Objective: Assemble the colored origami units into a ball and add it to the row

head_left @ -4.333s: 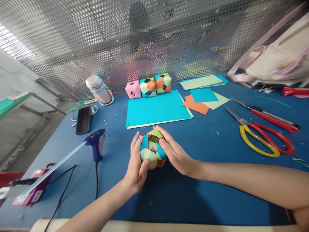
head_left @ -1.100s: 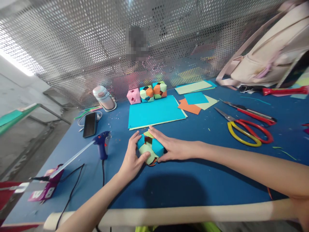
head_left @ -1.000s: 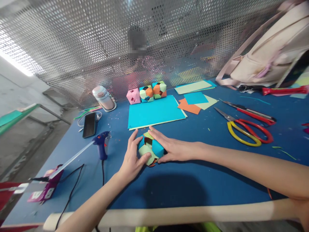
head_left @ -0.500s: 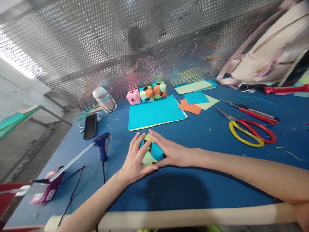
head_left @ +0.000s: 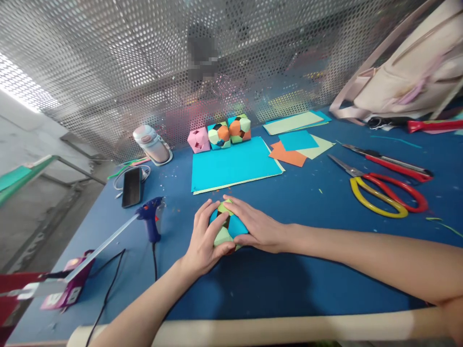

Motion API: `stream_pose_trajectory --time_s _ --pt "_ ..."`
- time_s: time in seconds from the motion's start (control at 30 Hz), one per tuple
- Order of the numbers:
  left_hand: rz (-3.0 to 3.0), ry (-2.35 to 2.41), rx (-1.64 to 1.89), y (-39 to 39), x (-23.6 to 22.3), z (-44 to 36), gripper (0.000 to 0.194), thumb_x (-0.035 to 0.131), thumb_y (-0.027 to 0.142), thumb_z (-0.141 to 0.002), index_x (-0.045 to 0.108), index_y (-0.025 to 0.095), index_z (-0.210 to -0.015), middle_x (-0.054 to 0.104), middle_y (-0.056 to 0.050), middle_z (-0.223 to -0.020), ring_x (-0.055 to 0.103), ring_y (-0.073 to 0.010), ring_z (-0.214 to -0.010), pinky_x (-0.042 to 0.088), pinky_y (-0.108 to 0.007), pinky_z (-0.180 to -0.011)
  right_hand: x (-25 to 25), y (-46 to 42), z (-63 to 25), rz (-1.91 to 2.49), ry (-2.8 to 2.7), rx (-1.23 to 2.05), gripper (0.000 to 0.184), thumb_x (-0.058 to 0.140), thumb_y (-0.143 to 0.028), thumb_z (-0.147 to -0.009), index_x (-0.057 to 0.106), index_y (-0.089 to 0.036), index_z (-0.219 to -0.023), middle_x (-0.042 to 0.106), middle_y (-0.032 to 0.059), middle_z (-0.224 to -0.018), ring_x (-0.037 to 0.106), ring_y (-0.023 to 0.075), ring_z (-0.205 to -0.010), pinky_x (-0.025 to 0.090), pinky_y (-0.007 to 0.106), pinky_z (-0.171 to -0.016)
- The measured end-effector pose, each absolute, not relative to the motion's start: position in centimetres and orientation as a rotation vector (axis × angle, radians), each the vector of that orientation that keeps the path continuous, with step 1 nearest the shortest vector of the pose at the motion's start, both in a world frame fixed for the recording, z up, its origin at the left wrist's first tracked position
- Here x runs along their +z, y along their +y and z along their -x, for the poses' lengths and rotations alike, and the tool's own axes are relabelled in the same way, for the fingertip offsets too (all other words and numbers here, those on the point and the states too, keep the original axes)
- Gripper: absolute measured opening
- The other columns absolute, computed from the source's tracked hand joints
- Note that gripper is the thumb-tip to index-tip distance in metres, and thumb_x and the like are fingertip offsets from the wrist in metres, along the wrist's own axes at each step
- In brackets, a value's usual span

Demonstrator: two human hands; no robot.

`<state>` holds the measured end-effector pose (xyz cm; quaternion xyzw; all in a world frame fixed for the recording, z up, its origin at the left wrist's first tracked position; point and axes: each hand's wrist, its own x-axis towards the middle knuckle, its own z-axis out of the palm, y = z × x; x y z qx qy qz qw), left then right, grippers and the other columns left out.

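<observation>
Between my two hands is a folded-paper ball (head_left: 237, 225) in blue, pale green and lime, with dark gaps between its panels. My left hand (head_left: 205, 239) is curled round its left side, the thumb low in front and a finger across the face. My right hand (head_left: 258, 226) presses against its right side, fingertips at the top and thumb near the bottom. The ball's underside and back are hidden. Behind it lies a blue paper sheet (head_left: 233, 164) over a pale one. A pink paper ball (head_left: 199, 140) and two multicoloured paper balls (head_left: 219, 136) stand in a row beyond.
On the left are a glue gun (head_left: 150, 217) with its cord, a phone (head_left: 132, 187) and a bottle (head_left: 153, 144). Scissors (head_left: 379, 193), a utility knife (head_left: 390, 163) and paper squares (head_left: 288, 154) lie on the right. A backpack (head_left: 408, 77) leans against the perforated metal panel (head_left: 152, 72).
Over four seconds the ball has turned between my hands, its open hole no longer facing me. My left fingers have shifted over its front face. The view has tilted slightly.
</observation>
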<state>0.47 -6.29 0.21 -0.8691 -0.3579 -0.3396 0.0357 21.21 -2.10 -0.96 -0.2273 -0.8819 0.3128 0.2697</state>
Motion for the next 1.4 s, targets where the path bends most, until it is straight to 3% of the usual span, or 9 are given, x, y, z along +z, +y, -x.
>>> stream_pose_trajectory --time_s 0.13,0.23,0.4,0.67,0.8,0.9,1.0,1.17,1.4 --pt "2.735 -1.027 -0.979 -6.3 0.8 -0.3 0.088 0.05 0.074 -0.074 0.034 0.02 -0.142 0.037 -0.024 -0.142 0.028 -0.0427 -0.138 0.035 -0.064 -0.103 -1.1 -2.2 -21.2 0.6 -2.365 0.863 0.09 0.029 -0.074 -0.086 0.021 -0.01 -0.149 0.019 0.0242 -0.156 0.013 0.03 -0.147 0.022 0.054 -0.116" --pt "2.798 -1.045 -0.859 -6.6 1.4 -0.1 0.101 0.068 0.069 -0.065 0.028 0.019 -0.144 0.033 -0.026 -0.145 0.02 -0.0463 -0.141 0.031 -0.068 -0.104 -1.2 -2.2 -21.3 0.58 -2.354 0.854 0.087 0.03 -0.071 -0.088 0.018 -0.012 -0.15 0.017 0.0233 -0.157 0.012 0.0288 -0.147 0.021 0.054 -0.116" --pt "2.816 -1.055 -0.767 -6.9 1.7 0.1 0.089 0.078 0.043 -0.069 0.031 0.017 -0.139 0.028 -0.027 -0.149 0.016 -0.0473 -0.142 0.031 -0.07 -0.104 -1.2 -2.3 -21.3 0.56 -2.345 0.845 0.085 0.031 -0.069 -0.089 0.016 -0.013 -0.151 0.017 0.0234 -0.157 0.01 0.0276 -0.147 0.021 0.053 -0.116" --pt "2.709 -1.002 -0.941 -6.6 1.1 -0.5 0.071 0.074 0.031 -0.074 0.037 0.016 -0.133 0.037 -0.026 -0.144 0.028 -0.043 -0.14 0.038 -0.065 -0.102 -1.2 -2.5 -21.2 0.585 -2.329 0.893 0.087 0.027 -0.07 -0.09 0.015 -0.01 -0.15 0.016 0.0251 -0.157 0.011 0.0283 -0.147 0.021 0.054 -0.116" --pt "2.723 -0.891 -0.949 -6.5 0.8 0.0 0.071 0.077 0.032 -0.073 0.039 0.021 -0.132 0.022 -0.021 -0.155 0.02 -0.0426 -0.143 0.038 -0.065 -0.102 -1.3 -2.5 -21.3 0.584 -2.336 0.902 0.083 0.029 -0.068 -0.091 0.014 -0.013 -0.151 0.015 0.0228 -0.158 0.01 0.0271 -0.147 0.021 0.054 -0.116" --pt "2.768 -0.769 -0.826 -6.4 0.6 0.7 0.073 0.08 0.045 -0.068 0.043 0.025 -0.128 0.01 -0.018 -0.159 0.013 -0.0454 -0.144 0.037 -0.068 -0.101 -1.3 -2.5 -21.3 0.589 -2.34 0.906 0.081 0.029 -0.068 -0.092 0.015 -0.014 -0.151 0.014 0.0219 -0.158 0.01 0.0264 -0.147 0.02 0.053 -0.116" --pt "2.779 -0.76 -0.73 -6.4 0.5 1.1 0.075 0.076 0.051 -0.069 0.042 0.02 -0.129 0.015 -0.023 -0.157 0.015 -0.0452 -0.144 0.035 -0.069 -0.103 -1.2 -2.6 -21.3 0.589 -2.338 0.915 0.084 0.028 -0.069 -0.09 0.014 -0.013 -0.151 0.014 0.0226 -0.158 0.009 0.0264 -0.148 0.019 0.053 -0.117" --pt "2.724 -0.785 -0.811 -6.2 0.1 1.0 0.063 0.071 0.041 -0.079 0.038 0.019 -0.129 0.028 -0.025 -0.152 0.023 -0.0401 -0.143 0.041 -0.063 -0.102 -0.8 -2.9 -21.2 0.622 -2.32 0.97 0.087 0.03 -0.069 -0.091 0.011 -0.011 -0.152 0.012 0.0224 -0.158 0.008 0.0273 -0.148 0.016 0.054 -0.117" --pt "2.703 -0.859 -0.988 -6.0 0.3 0.5 0.068 0.073 0.038 -0.077 0.035 0.02 -0.131 0.037 -0.026 -0.145 0.031 -0.0399 -0.14 0.042 -0.062 -0.101 0.3 -2.6 -21.8 0.568 -2.336 1.163 0.066 0.025 -0.046 -0.1 0.0 -0.015 -0.153 -0.011 0.0091 -0.161 -0.01 0.0194 -0.147 0.004 0.048 -0.119"
